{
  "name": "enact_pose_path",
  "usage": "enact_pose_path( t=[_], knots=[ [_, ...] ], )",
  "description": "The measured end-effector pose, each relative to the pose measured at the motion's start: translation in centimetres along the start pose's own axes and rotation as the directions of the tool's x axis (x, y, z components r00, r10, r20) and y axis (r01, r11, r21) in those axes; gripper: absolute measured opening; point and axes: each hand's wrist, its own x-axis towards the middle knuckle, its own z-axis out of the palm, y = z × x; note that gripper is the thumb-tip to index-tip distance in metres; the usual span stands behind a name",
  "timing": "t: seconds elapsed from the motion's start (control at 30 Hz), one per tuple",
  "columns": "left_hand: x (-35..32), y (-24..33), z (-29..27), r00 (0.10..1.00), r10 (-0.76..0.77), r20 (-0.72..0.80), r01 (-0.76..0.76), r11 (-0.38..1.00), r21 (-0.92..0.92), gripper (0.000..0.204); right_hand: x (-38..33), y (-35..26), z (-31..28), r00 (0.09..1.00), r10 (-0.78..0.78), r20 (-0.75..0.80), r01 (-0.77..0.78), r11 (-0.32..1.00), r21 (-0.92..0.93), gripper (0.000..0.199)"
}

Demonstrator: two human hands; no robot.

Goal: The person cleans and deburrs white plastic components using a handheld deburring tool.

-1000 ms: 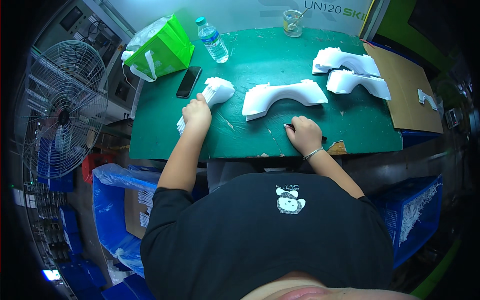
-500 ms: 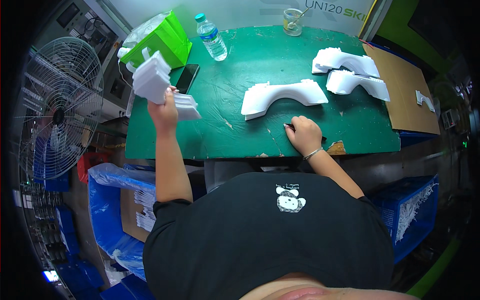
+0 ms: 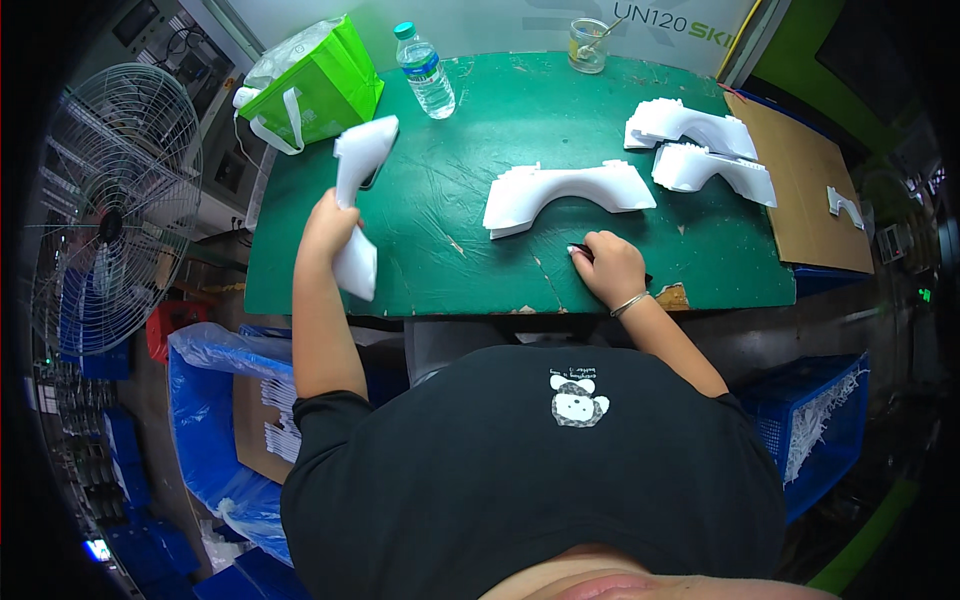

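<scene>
My left hand [image 3: 328,222] is closed around the narrow middle of a stack of white arched plastic parts [image 3: 364,158], raised over the left side of the green table [image 3: 440,200]. One end of the stack points away from me, the other toward the table's near edge. By the front edge rests my right hand [image 3: 612,268], closed on a slim black tool [image 3: 579,250]; its kind is mostly hidden by the fingers. Beyond that hand stands another stack of white arched parts [image 3: 565,190]. Two more such stacks [image 3: 690,125] sit close together at the far right.
A green bag [image 3: 330,95] and a water bottle [image 3: 428,78] stand at the back left, a glass jar [image 3: 588,48] at the back. Cardboard [image 3: 790,180] bearing one white piece lies right. Blue crates [image 3: 205,410] flank me below; a large fan [image 3: 115,215] is left.
My left hand has turned the stack of white parts, so its long curved side now shows, and lowered it slightly toward me. The stack now hides most of a dark phone. My right hand stays put.
</scene>
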Motion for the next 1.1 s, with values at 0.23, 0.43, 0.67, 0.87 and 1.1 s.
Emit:
enact_pose_path(
  t=[0.23,0.43,0.67,0.87,1.1],
  knots=[
    [-0.2,-1.3,2.2,0.979,-0.129,0.16,0.031,0.863,0.505,0.041,5.9,-0.4,-3.3,0.961,-0.097,-0.258,0.102,0.995,0.007,0.021],
    [-2.7,1.7,2.9,0.999,-0.048,-0.019,0.05,0.81,0.585,0.064,9.0,1.8,-1.5,0.977,-0.205,-0.063,0.188,0.961,-0.202,0.026],
    [-5.4,2.2,3.9,0.976,0.191,-0.105,-0.14,0.918,0.371,0.068,9.0,0.8,-4.7,0.959,-0.229,-0.169,0.202,0.966,-0.162,0.016],
    [-7.1,2.5,4.6,0.923,0.366,-0.116,-0.339,0.919,0.203,0.057,4.6,-1.6,-9.2,0.919,-0.325,-0.223,0.361,0.921,0.146,0.012],
    [-8.1,4.5,4.5,0.873,0.462,-0.156,-0.464,0.885,0.023,0.043,1.7,0.6,-9.2,0.938,-0.339,0.076,0.344,0.937,-0.057,0.017]
  ],
)
